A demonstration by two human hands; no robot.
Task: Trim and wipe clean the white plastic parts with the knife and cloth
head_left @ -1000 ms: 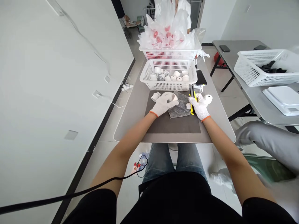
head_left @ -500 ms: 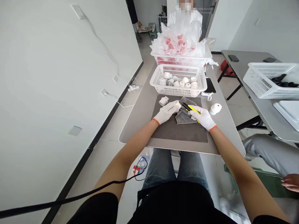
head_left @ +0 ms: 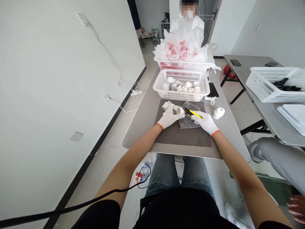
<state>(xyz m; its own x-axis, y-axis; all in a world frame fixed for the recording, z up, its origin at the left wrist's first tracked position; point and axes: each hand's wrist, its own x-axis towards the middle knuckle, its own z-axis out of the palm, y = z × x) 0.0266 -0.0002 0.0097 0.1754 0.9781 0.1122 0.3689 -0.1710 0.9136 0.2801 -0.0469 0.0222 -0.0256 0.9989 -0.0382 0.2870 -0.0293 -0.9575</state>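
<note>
Both my hands wear white knit gloves with orange cuffs. My left hand (head_left: 169, 116) is closed around a small white round part (head_left: 179, 110) over the dark mat (head_left: 181, 135). My right hand (head_left: 205, 122) grips a yellow and black tool (head_left: 192, 112), whose tip points left at that part. A grey cloth (head_left: 189, 120) lies on the mat under and between the hands. Another small white part (head_left: 166, 105) lies just beyond my left hand. A white domed part (head_left: 218, 112) sits on the table to the right of my right hand.
A white basket (head_left: 181, 94) of small white round parts stands past the mat, with a phone (head_left: 212, 91) beside it. Behind it is a second basket (head_left: 183, 65) heaped with clear bags. A person stands at the far end. Another table (head_left: 264, 105) with a white basket (head_left: 269, 87) is on the right.
My right hand took up the yellow and black tool from the mat and brought its tip toward the part in my left hand. The view shifted a little.
</note>
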